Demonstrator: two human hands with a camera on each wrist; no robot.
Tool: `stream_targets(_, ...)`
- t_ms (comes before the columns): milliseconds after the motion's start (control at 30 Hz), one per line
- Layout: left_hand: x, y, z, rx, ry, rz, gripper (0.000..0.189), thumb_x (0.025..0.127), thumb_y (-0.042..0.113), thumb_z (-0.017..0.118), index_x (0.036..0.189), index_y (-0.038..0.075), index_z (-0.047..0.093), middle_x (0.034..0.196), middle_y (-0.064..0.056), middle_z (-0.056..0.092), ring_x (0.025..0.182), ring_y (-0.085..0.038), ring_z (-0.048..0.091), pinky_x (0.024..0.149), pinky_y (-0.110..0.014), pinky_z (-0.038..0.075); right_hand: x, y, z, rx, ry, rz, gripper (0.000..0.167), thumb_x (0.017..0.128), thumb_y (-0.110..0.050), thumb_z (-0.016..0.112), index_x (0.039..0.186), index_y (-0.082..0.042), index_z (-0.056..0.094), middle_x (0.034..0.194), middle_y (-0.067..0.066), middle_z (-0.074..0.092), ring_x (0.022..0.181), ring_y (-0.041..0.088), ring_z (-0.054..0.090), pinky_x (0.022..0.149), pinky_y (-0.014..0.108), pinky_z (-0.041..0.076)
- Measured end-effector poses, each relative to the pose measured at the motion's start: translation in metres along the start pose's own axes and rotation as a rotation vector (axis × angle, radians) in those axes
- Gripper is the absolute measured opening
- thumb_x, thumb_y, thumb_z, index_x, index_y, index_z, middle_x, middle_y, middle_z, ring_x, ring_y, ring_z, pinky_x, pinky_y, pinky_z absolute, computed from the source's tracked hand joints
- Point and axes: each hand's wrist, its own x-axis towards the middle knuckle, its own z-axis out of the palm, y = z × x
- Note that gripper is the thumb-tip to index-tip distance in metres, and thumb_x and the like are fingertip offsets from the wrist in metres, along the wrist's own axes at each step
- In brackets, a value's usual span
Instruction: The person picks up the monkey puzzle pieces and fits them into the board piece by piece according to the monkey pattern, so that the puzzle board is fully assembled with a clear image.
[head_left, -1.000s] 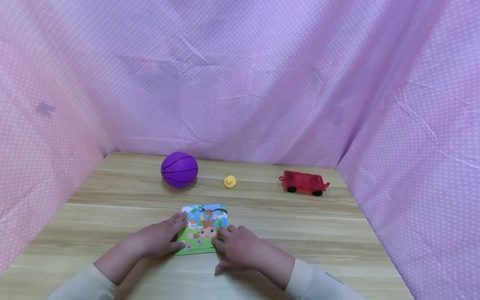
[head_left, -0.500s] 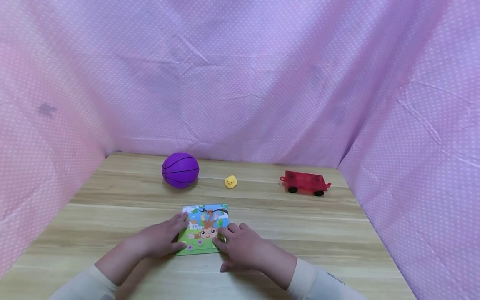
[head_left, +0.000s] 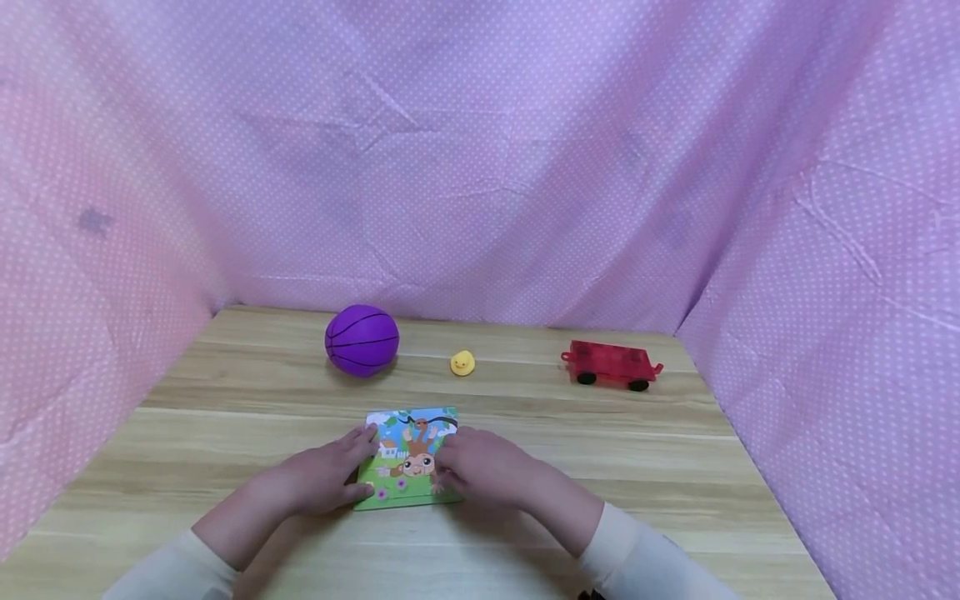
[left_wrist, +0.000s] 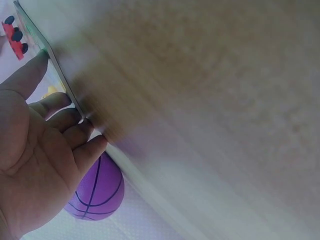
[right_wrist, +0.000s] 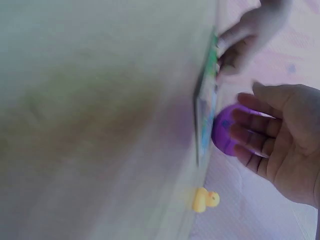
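Note:
A flat square picture puzzle [head_left: 405,492] with a hanging monkey on blue and green lies on the wooden table. My left hand [head_left: 324,477] rests at its left side, thumb on the lower left corner and fingertips along the edge. In the left wrist view, the left hand's fingers [left_wrist: 61,119] are stretched out against the puzzle's edge. Over the right side of the puzzle is my right hand [head_left: 491,468], hiding part of the picture. The right wrist view shows that right hand [right_wrist: 280,135] raised off the surface, fingers loosely bent with nothing in them.
Behind the puzzle, a purple ball [head_left: 362,341] with black lines sits at the back left. A small yellow duck [head_left: 462,363] stands in the back middle, and a red wheeled toy wagon [head_left: 611,364] at the back right. Pink dotted cloth [head_left: 465,167] surrounds the table [head_left: 660,467].
My right hand has lifted from the puzzle's lower right part and turned, its thumb drawn in from the table. The lower right corner shows more now. The left hand keeps its place.

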Motion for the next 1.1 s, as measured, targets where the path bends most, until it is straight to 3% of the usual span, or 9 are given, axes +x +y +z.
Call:
stream_targets(100, 0.000, 0.000, 0.000, 0.002, 0.001, 0.001, 0.074, 0.094, 0.045, 0.062, 0.151, 0.005, 0.037, 0.162, -0.017, 0.022, 0.148, -0.039, 0.023, 0.115, -0.057, 0.030, 0.005, 0.006, -0.011, 0.093, 0.090, 0.016, 0.015, 0.101, -0.027, 0.055, 0.091, -0.022, 0.066, 0.085, -0.014, 0.057, 0.080, 0.003, 0.052, 0.073, 0.018, 0.048)
stream_targets(267, 0.000, 0.001, -0.001, 0.000, 0.002, 0.010, 0.073, 0.094, 0.044, 0.062, 0.150, 0.004, 0.038, 0.162, -0.018, 0.022, 0.148, -0.039, 0.022, 0.115, -0.057, 0.031, 0.008, 0.008, -0.025, 0.080, 0.176, -0.043, 0.013, 0.098, -0.019, 0.061, 0.100, -0.019, 0.074, 0.092, -0.012, 0.065, 0.086, 0.002, 0.060, 0.080, 0.017, 0.052)
stream_targets(367, 0.000, 0.001, -0.001, 0.002, 0.005, 0.015, 0.073, 0.094, 0.044, 0.062, 0.150, 0.004, 0.037, 0.162, -0.018, 0.021, 0.148, -0.039, 0.022, 0.115, -0.057, 0.031, 0.010, 0.004, -0.023, 0.031, 0.129, -0.070, 0.011, 0.094, -0.017, 0.067, 0.099, -0.019, 0.076, 0.093, -0.011, 0.066, 0.085, 0.002, 0.059, 0.078, 0.015, 0.051)
stream_targets(600, -0.001, 0.000, -0.001, -0.004, -0.002, 0.004, 0.073, 0.094, 0.044, 0.062, 0.151, 0.004, 0.037, 0.162, -0.017, 0.021, 0.148, -0.038, 0.022, 0.115, -0.057, 0.031, 0.016, -0.002, 0.006, -0.019, -0.030, 0.033, 0.007, 0.091, -0.023, 0.070, 0.097, -0.025, 0.073, 0.086, -0.014, 0.059, 0.075, 0.003, 0.050, 0.067, 0.017, 0.047)
stream_targets(1100, -0.003, 0.001, 0.002, -0.016, -0.012, -0.007, 0.074, 0.094, 0.044, 0.063, 0.151, 0.005, 0.037, 0.162, -0.017, 0.022, 0.148, -0.038, 0.024, 0.115, -0.057, 0.030, 0.016, 0.000, 0.021, -0.026, -0.048, 0.035, 0.004, 0.091, -0.023, 0.070, 0.093, -0.026, 0.071, 0.087, -0.013, 0.057, 0.076, 0.003, 0.049, 0.069, 0.018, 0.047)
